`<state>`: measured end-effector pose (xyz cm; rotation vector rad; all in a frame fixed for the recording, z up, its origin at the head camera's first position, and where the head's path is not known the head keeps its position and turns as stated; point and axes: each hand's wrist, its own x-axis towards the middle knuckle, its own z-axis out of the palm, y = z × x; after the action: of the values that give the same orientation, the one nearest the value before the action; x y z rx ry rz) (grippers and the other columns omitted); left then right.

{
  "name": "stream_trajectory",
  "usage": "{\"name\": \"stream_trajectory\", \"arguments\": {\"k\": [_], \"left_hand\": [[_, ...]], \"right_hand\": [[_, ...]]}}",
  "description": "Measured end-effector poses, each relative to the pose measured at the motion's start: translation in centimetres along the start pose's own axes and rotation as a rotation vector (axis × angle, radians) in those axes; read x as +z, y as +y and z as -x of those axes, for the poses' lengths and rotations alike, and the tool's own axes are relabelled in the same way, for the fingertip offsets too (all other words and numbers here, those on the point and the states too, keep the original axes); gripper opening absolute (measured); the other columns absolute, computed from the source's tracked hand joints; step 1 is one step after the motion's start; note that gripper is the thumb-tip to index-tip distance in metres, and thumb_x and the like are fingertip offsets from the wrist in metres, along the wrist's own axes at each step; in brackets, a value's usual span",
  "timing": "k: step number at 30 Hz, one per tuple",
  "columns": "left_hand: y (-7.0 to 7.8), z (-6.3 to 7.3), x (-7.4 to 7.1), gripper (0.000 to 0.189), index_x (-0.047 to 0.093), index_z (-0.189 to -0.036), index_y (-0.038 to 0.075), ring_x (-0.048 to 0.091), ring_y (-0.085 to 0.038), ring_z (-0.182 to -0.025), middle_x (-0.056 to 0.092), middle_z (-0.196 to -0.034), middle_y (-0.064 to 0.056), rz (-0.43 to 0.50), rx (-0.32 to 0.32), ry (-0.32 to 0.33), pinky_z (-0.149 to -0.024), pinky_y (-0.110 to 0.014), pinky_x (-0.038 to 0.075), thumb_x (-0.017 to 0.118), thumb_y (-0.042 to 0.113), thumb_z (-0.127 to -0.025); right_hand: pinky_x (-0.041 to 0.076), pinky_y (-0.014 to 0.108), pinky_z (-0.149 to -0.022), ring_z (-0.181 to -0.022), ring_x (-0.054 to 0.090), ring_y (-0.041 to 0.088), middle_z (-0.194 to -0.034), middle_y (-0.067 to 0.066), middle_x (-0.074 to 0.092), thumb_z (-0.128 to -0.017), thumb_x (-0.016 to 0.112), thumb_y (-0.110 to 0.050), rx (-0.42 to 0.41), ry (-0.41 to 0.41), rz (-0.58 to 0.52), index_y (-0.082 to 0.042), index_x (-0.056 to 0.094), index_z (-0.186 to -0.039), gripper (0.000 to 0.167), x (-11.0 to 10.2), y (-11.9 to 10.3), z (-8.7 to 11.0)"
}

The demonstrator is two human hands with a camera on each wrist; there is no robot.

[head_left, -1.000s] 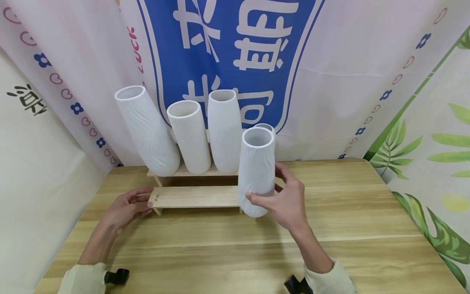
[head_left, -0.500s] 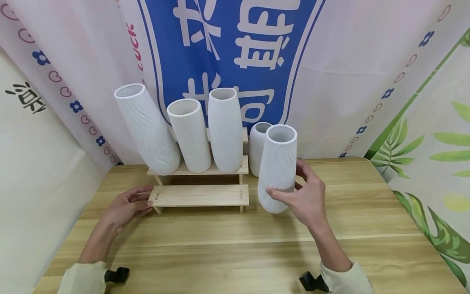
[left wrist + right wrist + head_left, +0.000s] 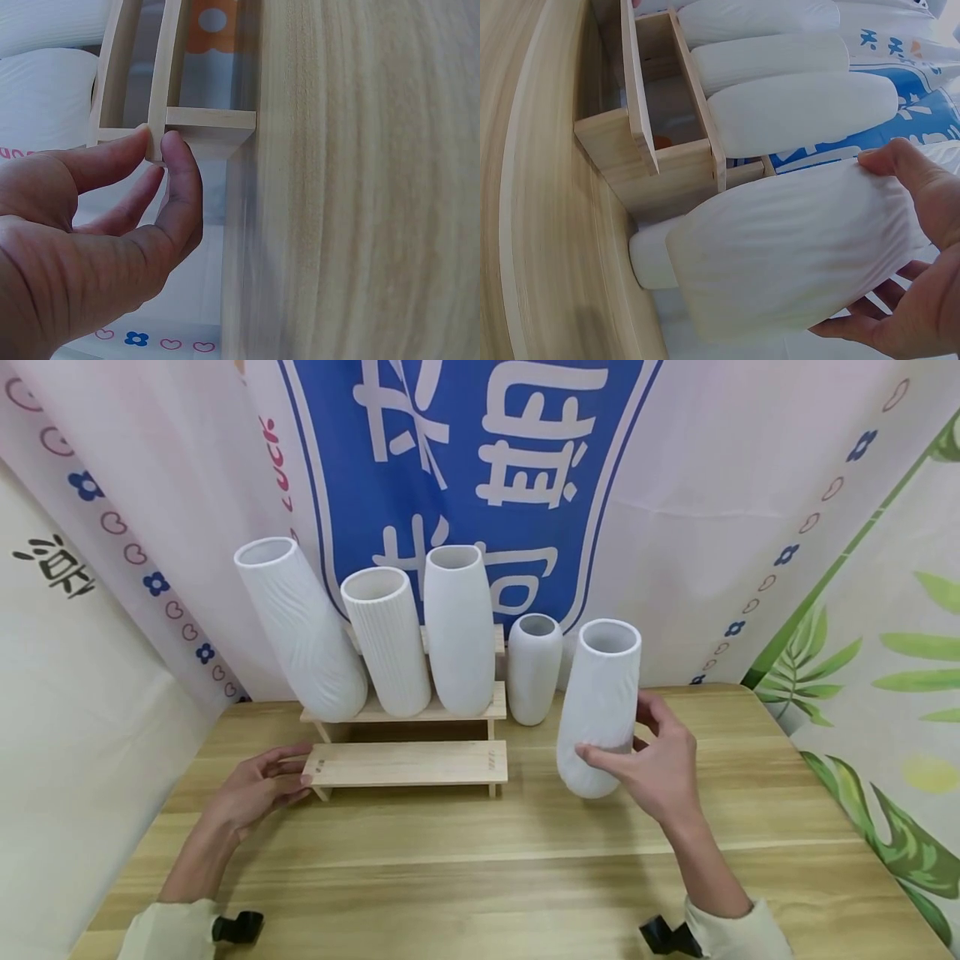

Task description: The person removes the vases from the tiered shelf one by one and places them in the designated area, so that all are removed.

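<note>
A white vase [image 3: 598,714] with a wavy relief is held by my right hand [image 3: 654,764], thumb at the front and fingers round its far side. In the right wrist view the vase's base hangs a little off the table. My left hand [image 3: 258,785] pinches the left end of the lowest step of a wooden stepped shelf [image 3: 408,764], with thumb and fingertips on the board's edge [image 3: 157,112]. On the middle step stand a tall wavy vase [image 3: 303,631], a ribbed vase [image 3: 388,643] and a smooth tall vase [image 3: 459,631].
A smaller white vase [image 3: 535,672] stands on the table just right of the shelf, behind the held vase. The wood-grain table [image 3: 450,877] ends at a patterned cloth backdrop [image 3: 675,568]. A pale wall covering [image 3: 75,677] borders the left side.
My right hand has carried the wavy vase to the right, off the front of the shelf's right end and past the small vase, which now shows fully. The left hand has stayed put.
</note>
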<state>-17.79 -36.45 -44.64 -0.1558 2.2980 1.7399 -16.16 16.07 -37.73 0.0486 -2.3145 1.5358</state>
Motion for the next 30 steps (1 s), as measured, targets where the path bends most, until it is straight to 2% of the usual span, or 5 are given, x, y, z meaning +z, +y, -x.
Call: {"name": "stream_trajectory", "arguments": {"k": [9,14,17,23,30], "left_hand": [[-0.1,0.3,0.1,0.07,0.027,-0.165,-0.009,0.07,-0.003,-0.105,0.038,-0.159,-0.04,0.006,-0.001,-0.002,-0.098,-0.027,0.065,0.063,0.001,-0.106],[-0.1,0.3,0.1,0.07,0.027,-0.165,-0.008,0.07,-0.003,-0.105,0.037,-0.16,-0.041,0.006,-0.004,-0.003,-0.098,-0.026,0.065,0.063,0.001,-0.106],[-0.1,0.3,0.2,0.069,0.027,-0.165,-0.008,0.07,-0.003,-0.105,0.037,-0.16,-0.04,0.007,-0.004,-0.004,-0.098,-0.026,0.065,0.062,0.001,-0.106],[-0.1,0.3,0.1,0.069,0.026,-0.165,-0.009,0.069,-0.002,-0.105,0.036,-0.161,-0.04,0.008,0.001,-0.002,-0.097,-0.025,0.065,0.062,0.001,-0.106],[0.0,0.2,0.1,0.07,0.027,-0.165,-0.009,0.069,-0.002,-0.106,0.037,-0.16,-0.039,0.014,0.003,-0.002,-0.097,-0.025,0.064,0.063,0.002,-0.106]], "right_hand": [[0.059,0.016,-0.092,-0.117,0.06,0.017,-0.135,0.009,0.066,-0.075,0.1,-0.017,0.06,0.002,0.018,-0.006,0.062,-0.142,0.077,-1.7,0.6,-0.5],[0.056,0.01,-0.09,-0.117,0.059,0.017,-0.136,0.01,0.064,-0.077,0.099,-0.014,0.076,0.014,-0.008,-0.005,0.061,-0.144,0.078,-2.1,0.8,-1.0],[0.058,0.017,-0.095,-0.119,0.058,0.017,-0.138,0.009,0.063,-0.077,0.098,-0.014,0.09,0.022,-0.012,-0.006,0.059,-0.147,0.08,-2.0,1.1,-1.3],[0.057,0.053,-0.113,-0.127,0.056,0.026,-0.143,0.014,0.061,-0.078,0.096,-0.015,0.127,0.038,-0.043,-0.005,0.055,-0.151,0.084,-0.9,1.8,-2.5],[0.054,0.059,-0.116,-0.13,0.056,0.032,-0.144,0.018,0.061,-0.077,0.097,-0.017,0.119,0.086,-0.045,-0.004,0.055,-0.151,0.086,0.4,2.5,-4.2]]}}
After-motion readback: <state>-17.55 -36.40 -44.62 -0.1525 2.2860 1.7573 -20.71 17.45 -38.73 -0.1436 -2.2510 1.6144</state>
